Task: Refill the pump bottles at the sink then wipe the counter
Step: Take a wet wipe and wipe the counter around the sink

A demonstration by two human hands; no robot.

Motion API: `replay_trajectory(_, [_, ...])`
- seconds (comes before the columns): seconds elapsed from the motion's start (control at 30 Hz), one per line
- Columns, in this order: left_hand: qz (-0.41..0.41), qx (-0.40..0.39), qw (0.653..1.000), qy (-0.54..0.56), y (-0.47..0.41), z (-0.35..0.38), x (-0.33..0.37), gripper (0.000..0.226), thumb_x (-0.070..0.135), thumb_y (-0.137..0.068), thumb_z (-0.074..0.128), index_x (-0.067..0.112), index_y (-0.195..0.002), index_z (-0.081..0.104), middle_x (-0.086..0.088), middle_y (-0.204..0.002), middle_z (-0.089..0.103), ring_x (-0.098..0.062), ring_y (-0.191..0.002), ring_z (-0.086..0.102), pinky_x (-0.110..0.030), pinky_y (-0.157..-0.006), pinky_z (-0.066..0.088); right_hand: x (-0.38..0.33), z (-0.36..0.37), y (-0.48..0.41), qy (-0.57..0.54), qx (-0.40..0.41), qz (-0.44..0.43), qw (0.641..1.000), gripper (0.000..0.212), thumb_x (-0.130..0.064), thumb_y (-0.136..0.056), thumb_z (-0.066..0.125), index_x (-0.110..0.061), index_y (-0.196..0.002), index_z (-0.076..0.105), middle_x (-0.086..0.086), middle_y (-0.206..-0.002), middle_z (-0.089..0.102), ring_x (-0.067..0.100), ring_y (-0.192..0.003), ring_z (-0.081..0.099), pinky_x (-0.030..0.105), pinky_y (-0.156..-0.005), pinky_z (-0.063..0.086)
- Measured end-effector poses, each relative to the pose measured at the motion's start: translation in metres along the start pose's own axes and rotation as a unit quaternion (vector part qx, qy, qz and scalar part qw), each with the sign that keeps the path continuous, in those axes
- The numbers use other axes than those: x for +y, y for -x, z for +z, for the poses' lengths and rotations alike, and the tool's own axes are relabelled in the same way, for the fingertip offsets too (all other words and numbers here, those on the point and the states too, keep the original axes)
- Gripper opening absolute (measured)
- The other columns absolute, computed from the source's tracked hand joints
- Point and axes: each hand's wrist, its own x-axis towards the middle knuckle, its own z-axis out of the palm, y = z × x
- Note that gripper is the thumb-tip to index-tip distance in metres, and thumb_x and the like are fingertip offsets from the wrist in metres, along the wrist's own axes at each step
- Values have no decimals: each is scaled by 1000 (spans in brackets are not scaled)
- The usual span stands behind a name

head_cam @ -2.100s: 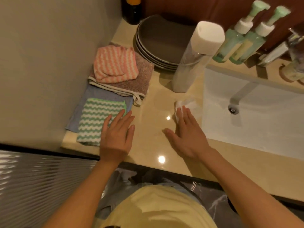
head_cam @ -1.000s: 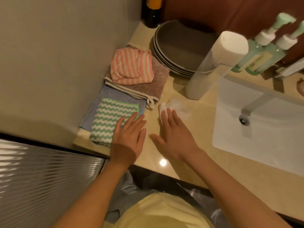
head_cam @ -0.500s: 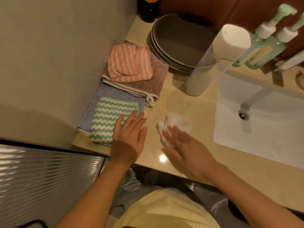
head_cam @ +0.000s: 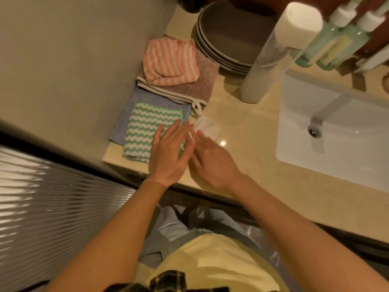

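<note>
Looks like a home washroom or kitchen corner: white sink [head_cam: 347, 163] sunk in beige counter [head_cam: 248, 114], pump bottles [head_cam: 324, 44], stacked plates [head_cam: 227, 30], folded cloths [head_cam: 170, 60].

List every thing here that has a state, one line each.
left hand: flat, resting on green striped cloth
right hand: fingers straight, pressing white wipe
white wipe: crumpled, on the counter
green striped cloth: folded flat
pink striped cloth: folded, atop brown towel
plates: stacked
pump bottles: upright, pumps fitted
tall white bottle: upright, capped
tap: no water running
</note>
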Motion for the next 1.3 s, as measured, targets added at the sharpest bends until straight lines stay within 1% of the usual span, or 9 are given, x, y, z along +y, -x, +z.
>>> replay_trajectory(0.07, [-4, -2, 1000, 4, 1, 1, 1, 54, 45, -96, 25, 18, -134, 51, 1, -140, 50, -10, -137, 32, -33, -116, 7, -12, 17, 27, 8, -8, -17, 1000, 48, -29, -101, 34, -12, -145, 30, 10, -152, 27, 23, -142, 20, 27, -114, 12])
replay_trajectory(0.2, [-4, -7, 1000, -26, 2, 3, 3, 58, 48, -96, 19, 19, -133, 52, 3, -141, 48, -11, -139, 30, -36, -117, 7, -16, 32, 75, 82, -1, -19, 996, 47, -33, -96, 36, -15, -138, 46, 6, -141, 47, 20, -133, 41, 29, -109, 28])
replay_trajectory(0.3, [2, -8, 999, -46, 2, 4, 2, 60, 49, -97, 16, 18, -133, 53, 3, -142, 48, -13, -139, 30, -37, -117, 8, 0, 28, 109, 111, 6, -1, 994, 45, -34, -97, 36, -18, -138, 47, 2, -140, 48, 17, -131, 43, 27, -107, 30])
replay_trajectory(0.57, [4, -16, 995, -94, 3, 8, 1, 62, 51, -96, 14, 18, -134, 52, 3, -145, 44, -13, -141, 27, -38, -116, 7, 69, -8, 179, 173, 26, 208, 962, 53, -43, -95, 28, -14, -133, 52, 6, -132, 55, 19, -125, 48, 35, -104, 30])
replay_trajectory(0.8, [7, -42, 989, -139, 4, 8, 6, 64, 50, -95, 12, 18, -133, 52, 2, -147, 41, -16, -142, 24, -46, -114, 13, 57, -12, 121, 154, 59, 324, 931, 65, -50, -97, 25, -11, -148, 22, 13, -149, 33, 25, -139, 29, 32, -110, 26])
replay_trajectory(0.9, [-1, -43, 990, -132, 6, 8, 8, 65, 49, -95, 10, 18, -134, 52, 3, -148, 40, -15, -142, 23, -46, -115, 11, 36, 0, 91, 117, 71, 306, 942, 65, -50, -98, 22, -10, -149, 15, 14, -153, 24, 27, -142, 20, 33, -115, 16])
replay_trajectory(1.0, [-17, -47, 989, -138, 6, 9, 12, 67, 49, -94, 6, 19, -135, 51, 4, -148, 39, -15, -143, 20, -45, -116, 7, 9, 11, 79, 105, 83, 258, 957, 62, -47, -98, 25, -9, -148, 20, 15, -151, 29, 28, -141, 23, 34, -114, 17])
replay_trajectory(1.17, [-53, -39, 990, -125, 7, 8, 16, 53, 42, -101, 17, 19, -135, 50, 6, -149, 37, -13, -144, 16, -44, -116, 2, -20, 35, 97, 63, 106, 201, 972, 59, -45, -96, 20, -14, -143, 35, 11, -144, 43, 27, -136, 34, 32, -112, 23])
replay_trajectory(1.3, [-159, -39, 985, -49, 0, 12, 34, 42, 41, -101, 29, 24, -133, 50, 9, -150, 36, -8, -145, 7, -44, -115, -13, -20, 51, 131, 40, 141, 193, 970, 46, -39, -97, 35, -16, -133, 52, 5, -132, 56, 21, -127, 48, 31, -109, 25])
